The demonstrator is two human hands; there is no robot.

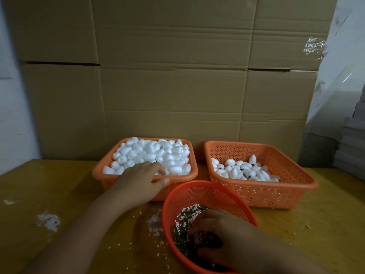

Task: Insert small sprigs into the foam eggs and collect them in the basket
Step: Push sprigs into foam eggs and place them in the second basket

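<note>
Plain eggs [150, 157] fill the basket at eleven o'clock; your left hand [141, 181] curls over one. Right hand [223, 237] digs among the sprigs [182, 233], grip hidden. Next: push a sprig in, drop into the basket [292, 175] at one o'clock.

**Eggs, sprigs and baskets on the table**

A far-left orange basket [192, 171] is heaped to its rim with plain white foam eggs [152, 153]. To its right, a perforated orange basket [276, 192] holds a shallow layer of eggs [246, 170], some showing dark spots. Nearest, a round red-orange mesh basket [207, 192] contains thin green sprigs [180, 234] mixed with white foam crumbs.
</note>
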